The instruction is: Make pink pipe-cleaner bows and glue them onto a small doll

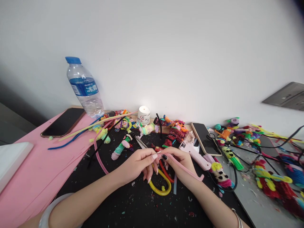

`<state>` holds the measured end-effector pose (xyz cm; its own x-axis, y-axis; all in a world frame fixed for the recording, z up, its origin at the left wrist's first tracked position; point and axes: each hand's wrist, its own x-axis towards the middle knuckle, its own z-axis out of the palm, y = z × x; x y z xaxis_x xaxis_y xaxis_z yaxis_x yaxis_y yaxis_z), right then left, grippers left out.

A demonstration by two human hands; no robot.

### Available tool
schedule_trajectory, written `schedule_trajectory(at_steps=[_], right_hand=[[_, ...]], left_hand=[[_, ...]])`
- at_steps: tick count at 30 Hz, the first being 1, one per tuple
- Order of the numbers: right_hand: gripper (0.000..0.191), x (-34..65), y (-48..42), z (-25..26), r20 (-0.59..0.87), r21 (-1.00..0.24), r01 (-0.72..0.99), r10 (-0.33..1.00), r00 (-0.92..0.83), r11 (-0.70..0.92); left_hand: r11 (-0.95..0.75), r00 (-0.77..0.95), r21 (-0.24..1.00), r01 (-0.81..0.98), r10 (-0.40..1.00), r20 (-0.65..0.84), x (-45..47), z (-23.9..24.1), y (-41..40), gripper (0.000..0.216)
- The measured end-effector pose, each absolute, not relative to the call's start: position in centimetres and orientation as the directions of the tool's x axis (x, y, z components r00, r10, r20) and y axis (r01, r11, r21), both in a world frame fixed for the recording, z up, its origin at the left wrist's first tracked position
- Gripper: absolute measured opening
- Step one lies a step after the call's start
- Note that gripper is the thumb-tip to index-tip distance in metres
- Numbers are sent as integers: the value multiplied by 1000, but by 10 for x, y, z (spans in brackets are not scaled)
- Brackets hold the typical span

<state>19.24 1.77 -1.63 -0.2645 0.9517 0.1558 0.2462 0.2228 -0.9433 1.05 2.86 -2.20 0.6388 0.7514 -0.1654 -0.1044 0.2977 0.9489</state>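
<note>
My left hand point(142, 161) and my right hand point(175, 160) meet over the black mat, fingertips together. Both pinch a pink pipe cleaner point(186, 169), whose bent end trails across the back of my right hand toward the wrist. Part of what the fingertips hold is hidden. Under my hands lie scissors point(161, 192) with one yellow and one red handle; their blades point toward the wall, partly covered by my left hand. A green and pink pipe-cleaner figure point(122, 147) lies just beyond my left hand. A white glue gun point(196, 152) rests beyond my right hand.
A water bottle point(84, 90) leans against the wall beside a black phone point(63, 122) on pink sheets point(45, 161). An upturned paper cup point(143, 115) stands by the wall. Another phone point(206, 138), black cables and several pipe-cleaner figures point(219, 174) crowd the right.
</note>
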Motion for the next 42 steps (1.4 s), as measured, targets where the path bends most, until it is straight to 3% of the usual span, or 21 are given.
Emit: schedule_trajectory(at_steps=[4, 8, 14, 17, 20, 24, 28, 36, 42], right_hand=[[16, 191, 16, -15, 144, -956, 213, 954, -262, 203], [19, 189, 14, -14, 99, -968, 201, 964, -247, 151], [32, 187, 9, -17, 115, -928, 312, 953, -279, 203], [33, 187, 10, -15, 152, -911, 325, 939, -309, 255], [30, 186, 10, -13, 187, -901, 318, 926, -327, 294], [27, 186, 11, -13, 232, -877, 327, 905, -358, 354], [27, 186, 11, -14, 281, -838, 344, 875, -394, 423], [27, 186, 12, -15, 298, -804, 384, 866, -401, 454], [26, 188, 12, -20, 332, -792, 376, 857, -394, 480]], left_hand=[[242, 622, 967, -82, 770, -140, 11, -22, 28, 29], [52, 582, 999, 9, 812, -47, 9, -22, 26, 30], [-109, 601, 986, 125, 799, 12, 8, -22, 21, 32], [-43, 614, 995, 88, 789, -21, 9, -23, 21, 32], [139, 644, 990, -27, 760, -89, 9, -24, 23, 31], [364, 711, 920, -148, 686, -157, 9, -23, 26, 32], [475, 764, 864, -169, 616, -190, 9, -21, 27, 29], [480, 773, 865, -148, 602, -202, 9, -22, 27, 26], [311, 717, 946, -89, 680, -156, 11, -24, 25, 26]])
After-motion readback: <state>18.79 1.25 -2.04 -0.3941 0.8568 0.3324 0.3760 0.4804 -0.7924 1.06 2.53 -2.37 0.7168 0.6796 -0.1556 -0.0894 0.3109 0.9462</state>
